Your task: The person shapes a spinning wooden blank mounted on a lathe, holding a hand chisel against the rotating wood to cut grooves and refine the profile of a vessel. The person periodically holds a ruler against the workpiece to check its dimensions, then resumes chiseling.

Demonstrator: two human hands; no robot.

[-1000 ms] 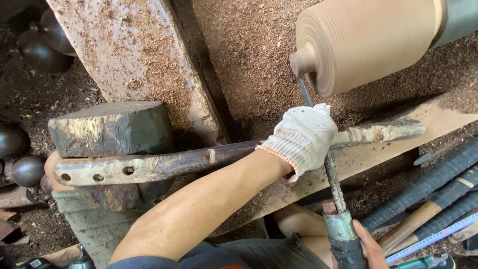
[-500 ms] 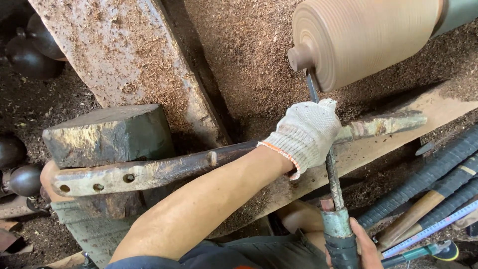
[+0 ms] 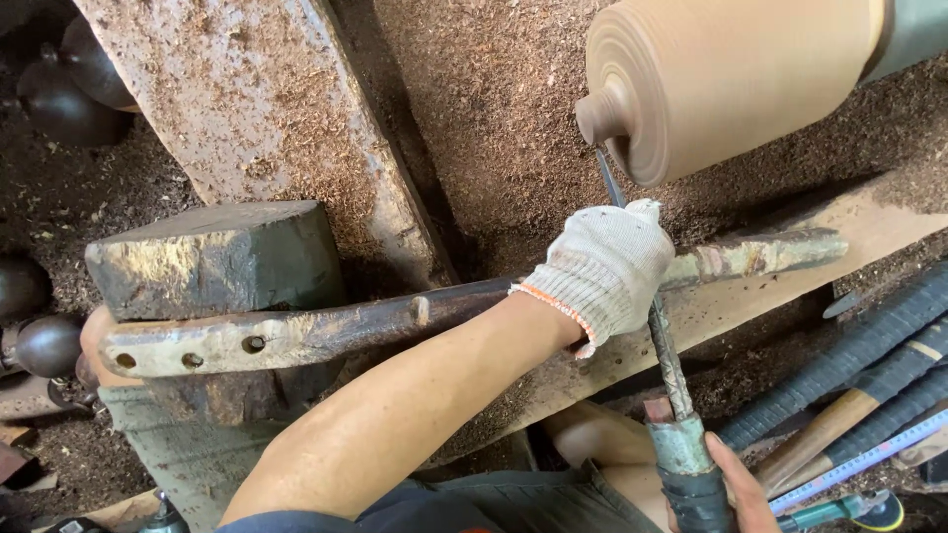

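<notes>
A pale wooden cylinder (image 3: pixel 736 74) is mounted at the upper right, with a small knob (image 3: pixel 599 112) at its left end. My left hand (image 3: pixel 604 266), in a white knit glove, grips a long metal turning chisel (image 3: pixel 664 345) and presses it on a rusty tool-rest bar (image 3: pixel 425 316). The chisel's tip touches the wood just below the knob. My right hand (image 3: pixel 736 489), bare and at the bottom edge, holds the chisel's taped handle (image 3: pixel 686 469).
Sawdust covers the ground. A thick wooden beam (image 3: pixel 267 128) slants across the upper left, with a grey block (image 3: pixel 212 257) under it. Spare tool handles (image 3: pixel 859 380) lie at the lower right. Dark round objects (image 3: pixel 44 341) sit at the left edge.
The view has shifted slightly, so the cylinder sits a little to the right in the frame. Both hands keep the same grip on the chisel against the wood.
</notes>
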